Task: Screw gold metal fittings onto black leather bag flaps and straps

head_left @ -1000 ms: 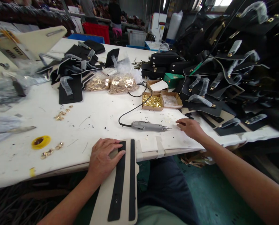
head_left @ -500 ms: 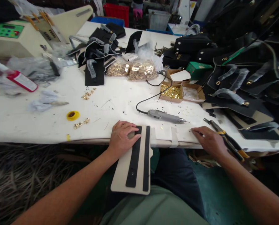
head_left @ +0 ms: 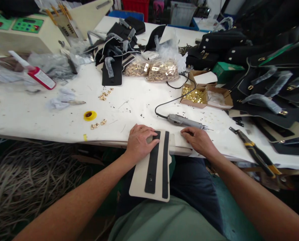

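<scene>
My left hand (head_left: 141, 143) grips the top end of a flat beige panel (head_left: 139, 177), thumb and fingertips on a black strip near that end. The panel overhangs the table's front edge above my lap. Two black strips run along it, and the left one (head_left: 152, 167) has a small hole near its lower end. My right hand (head_left: 199, 142) is a short way right of the panel, thumb and forefinger pinched together; whatever they hold is too small to make out. Just beyond that hand lies a grey electric screwdriver (head_left: 186, 121) with its cord.
Pliers (head_left: 256, 152) with black and yellow handles overhang the edge at right. Farther back stand a cardboard box of gold pieces (head_left: 194, 104) and bags of metal parts (head_left: 162, 72). Yellow tape (head_left: 90, 115) and a red bottle (head_left: 42, 77) lie left. Black bag pieces (head_left: 267, 115) crowd the right.
My right hand has moved left, from beside the pliers towards the panel, its fingers still pinched. My left hand keeps its hold on the panel. The view has shifted slightly.
</scene>
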The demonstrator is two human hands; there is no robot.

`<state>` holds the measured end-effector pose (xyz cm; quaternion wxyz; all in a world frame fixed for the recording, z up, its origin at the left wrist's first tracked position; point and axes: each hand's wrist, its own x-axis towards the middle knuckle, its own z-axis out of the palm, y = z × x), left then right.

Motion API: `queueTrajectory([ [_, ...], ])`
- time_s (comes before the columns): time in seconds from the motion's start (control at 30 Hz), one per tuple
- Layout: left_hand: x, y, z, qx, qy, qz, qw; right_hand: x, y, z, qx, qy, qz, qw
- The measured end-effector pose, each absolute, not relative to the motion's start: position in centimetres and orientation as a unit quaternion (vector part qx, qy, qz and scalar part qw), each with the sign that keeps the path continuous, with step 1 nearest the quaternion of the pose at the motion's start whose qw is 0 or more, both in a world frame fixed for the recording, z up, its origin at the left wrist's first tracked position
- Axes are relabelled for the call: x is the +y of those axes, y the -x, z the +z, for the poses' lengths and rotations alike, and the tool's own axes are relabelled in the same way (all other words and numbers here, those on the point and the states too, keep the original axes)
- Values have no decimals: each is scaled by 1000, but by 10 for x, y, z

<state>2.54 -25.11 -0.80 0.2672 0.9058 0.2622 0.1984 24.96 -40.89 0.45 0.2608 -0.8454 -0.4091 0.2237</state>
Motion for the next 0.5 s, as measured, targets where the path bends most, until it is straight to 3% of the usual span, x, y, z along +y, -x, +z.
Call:
queueTrajectory([
  [0.5, -250, -23, -14, 257, -904, 211, 270, -406, -249, -1, -444, 857, 149, 213],
])
